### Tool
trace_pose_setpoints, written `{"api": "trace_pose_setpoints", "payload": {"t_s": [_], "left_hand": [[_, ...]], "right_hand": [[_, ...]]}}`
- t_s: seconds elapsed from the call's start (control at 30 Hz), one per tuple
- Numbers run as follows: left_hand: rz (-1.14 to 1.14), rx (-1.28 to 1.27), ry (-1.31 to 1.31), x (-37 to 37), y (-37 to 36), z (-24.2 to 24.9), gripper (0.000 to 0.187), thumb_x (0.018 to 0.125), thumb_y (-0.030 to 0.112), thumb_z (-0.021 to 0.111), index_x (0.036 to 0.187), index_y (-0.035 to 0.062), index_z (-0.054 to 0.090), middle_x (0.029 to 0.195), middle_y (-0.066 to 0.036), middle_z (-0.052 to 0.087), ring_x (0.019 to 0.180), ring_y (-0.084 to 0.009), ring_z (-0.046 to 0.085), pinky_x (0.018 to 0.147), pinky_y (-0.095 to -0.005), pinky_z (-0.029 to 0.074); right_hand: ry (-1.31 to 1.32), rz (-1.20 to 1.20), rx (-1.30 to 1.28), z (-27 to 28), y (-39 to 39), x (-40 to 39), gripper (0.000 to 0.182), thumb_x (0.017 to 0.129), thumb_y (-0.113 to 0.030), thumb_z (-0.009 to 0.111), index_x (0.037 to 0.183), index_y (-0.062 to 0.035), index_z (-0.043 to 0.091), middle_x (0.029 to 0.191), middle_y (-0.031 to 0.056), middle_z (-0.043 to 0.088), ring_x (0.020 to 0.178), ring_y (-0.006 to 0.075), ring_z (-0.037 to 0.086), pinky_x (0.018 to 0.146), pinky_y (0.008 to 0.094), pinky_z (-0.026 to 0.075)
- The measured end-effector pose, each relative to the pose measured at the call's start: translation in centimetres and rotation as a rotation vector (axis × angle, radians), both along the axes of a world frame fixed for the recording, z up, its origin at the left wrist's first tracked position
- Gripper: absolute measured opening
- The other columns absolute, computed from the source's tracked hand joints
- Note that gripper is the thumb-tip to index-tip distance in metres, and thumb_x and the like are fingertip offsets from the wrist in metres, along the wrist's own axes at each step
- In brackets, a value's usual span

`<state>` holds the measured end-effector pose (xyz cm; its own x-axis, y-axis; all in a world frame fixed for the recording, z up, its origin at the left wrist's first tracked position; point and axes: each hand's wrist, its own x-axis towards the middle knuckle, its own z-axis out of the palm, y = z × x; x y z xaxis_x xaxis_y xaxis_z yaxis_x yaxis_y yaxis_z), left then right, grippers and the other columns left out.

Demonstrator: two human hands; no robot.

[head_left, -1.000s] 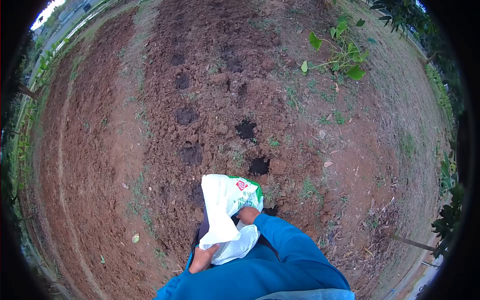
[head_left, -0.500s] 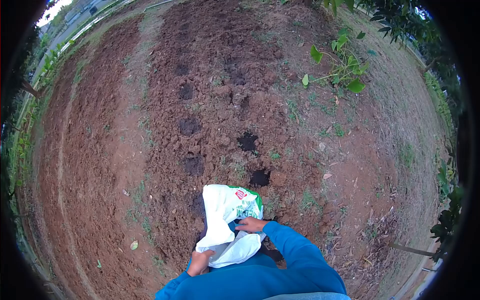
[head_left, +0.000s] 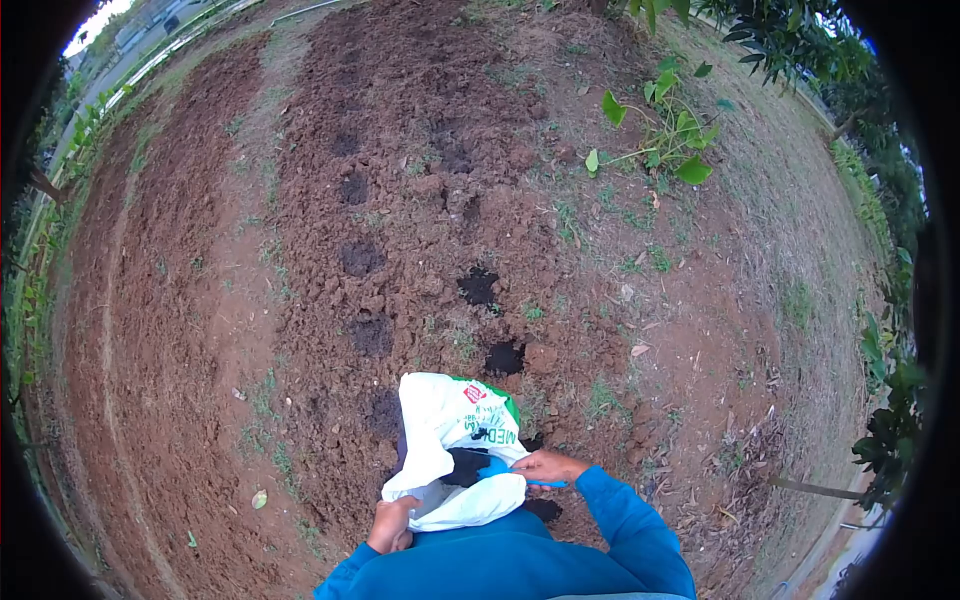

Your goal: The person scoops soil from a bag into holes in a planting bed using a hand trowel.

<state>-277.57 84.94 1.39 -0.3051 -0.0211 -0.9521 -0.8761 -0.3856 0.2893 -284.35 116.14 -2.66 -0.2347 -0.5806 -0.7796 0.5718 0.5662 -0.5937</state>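
A white and green bag (head_left: 428, 425) stands open against my body, with dark material inside its mouth. My left hand (head_left: 391, 526) grips the near left edge of the bag. At the bag's right side my right hand (head_left: 548, 467) is closed on a blue scoop (head_left: 495, 470), whose front part lies over the bag's opening. Just beyond the bag is a hole with dark fill (head_left: 505, 357), and farther up another dark-filled hole (head_left: 478, 286).
Two rows of dark patches (head_left: 371, 336) run away through the reddish tilled soil (head_left: 420, 220). A leafy green plant (head_left: 680, 135) grows at the upper right. A thin stick (head_left: 815, 489) and dark foliage stand at the right edge.
My right hand has come out of the bag's mouth and moved right, bringing the blue scoop into view. My left hand still grips the bag. The ground has shifted slightly left in view.
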Motion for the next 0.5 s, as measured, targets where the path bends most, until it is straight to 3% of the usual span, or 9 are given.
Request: {"api": "trace_pose_setpoints", "payload": {"t_s": [0.13, 0.2, 0.23, 0.3, 0.33, 0.4, 0.5], "left_hand": [[0.013, 0.010, 0.016, -0.3, 0.6, 0.5, 0.040, 0.067, -0.005, 0.049, 0.106, -0.0017, 0.049, 0.095, -0.012, 0.057, 0.083, -0.0234, 0.056, 0.072, -0.0336, 0.045], [0.028, -0.042, 0.077, -0.2, 0.9, 0.5, 0.023, 0.067, 0.004, 0.054, 0.090, 0.0000, 0.056, 0.071, -0.009, 0.058, 0.042, -0.0153, 0.049, 0.031, -0.0280, 0.033], [0.031, -0.040, 0.076, -0.3, 1.3, 0.7, 0.023, 0.067, 0.004, 0.054, 0.090, 0.0000, 0.056, 0.071, -0.009, 0.058, 0.042, -0.0153, 0.049, 0.031, -0.0280, 0.033], [0.157, -0.032, 0.180, -0.5, 2.0, 1.4, 0.028, 0.065, -0.001, 0.054, 0.093, -0.0023, 0.056, 0.079, -0.010, 0.059, 0.062, -0.0191, 0.056, 0.051, -0.0297, 0.044], [0.161, -0.033, 0.180, -0.5, 2.0, 1.6, 0.028, 0.065, -0.001, 0.054, 0.093, -0.0023, 0.056, 0.079, -0.010, 0.059, 0.062, -0.0191, 0.056, 0.051, -0.0297, 0.044], [0.157, -0.014, 0.170, -0.5, 1.8, 1.6, 0.032, 0.063, -0.004, 0.053, 0.095, -0.0043, 0.055, 0.086, -0.011, 0.059, 0.077, -0.0213, 0.057, 0.068, -0.0310, 0.044], [0.126, -0.032, 0.162, 0.2, 1.4, 0.6, 0.030, 0.064, -0.004, 0.053, 0.094, -0.0046, 0.056, 0.087, -0.011, 0.059, 0.077, -0.0212, 0.056, 0.067, -0.0309, 0.044]], "right_hand": [[-0.082, -0.190, -0.040, 2.1, 2.2, 0.2, 0.030, 0.087, -0.035, 0.044, 0.094, -0.0098, 0.059, 0.056, -0.0020, 0.047, 0.043, 0.0050, 0.043, 0.037, 0.0204, 0.036], [-0.063, -0.186, -0.006, 3.0, 3.4, -0.6, 0.031, 0.087, -0.037, 0.044, 0.096, -0.0111, 0.058, 0.057, -0.0024, 0.047, 0.044, 0.0050, 0.044, 0.038, 0.0200, 0.036], [-0.062, -0.272, 0.002, 3.5, 3.8, -1.3, 0.031, 0.087, -0.037, 0.043, 0.096, -0.0109, 0.058, 0.057, -0.0022, 0.047, 0.044, 0.0051, 0.044, 0.038, 0.0198, 0.036], [-0.027, -0.397, 0.005, 3.5, 4.7, -2.7, 0.034, 0.087, -0.039, 0.042, 0.097, -0.0098, 0.056, 0.058, -0.0014, 0.049, 0.044, 0.0056, 0.045, 0.038, 0.0195, 0.037], [-0.005, -0.457, -0.006, 3.9, 4.8, -4.0, 0.034, 0.086, -0.040, 0.043, 0.091, -0.0083, 0.054, 0.059, -0.0003, 0.050, 0.043, 0.0058, 0.046, 0.038, 0.0197, 0.038], [0.033, -0.565, 0.034, 2.9, 5.4, -6.8, 0.036, 0.085, -0.043, 0.045, 0.093, -0.0080, 0.054, 0.059, 0.0004, 0.050, 0.043, 0.0067, 0.046, 0.037, 0.0202, 0.038], [0.172, -0.554, 0.089, 2.4, 4.8, -14.7, 0.035, 0.084, -0.042, 0.046, 0.089, -0.0071, 0.052, 0.059, 0.0005, 0.051, 0.044, 0.0077, 0.047, 0.037, 0.0220, 0.039]]}}
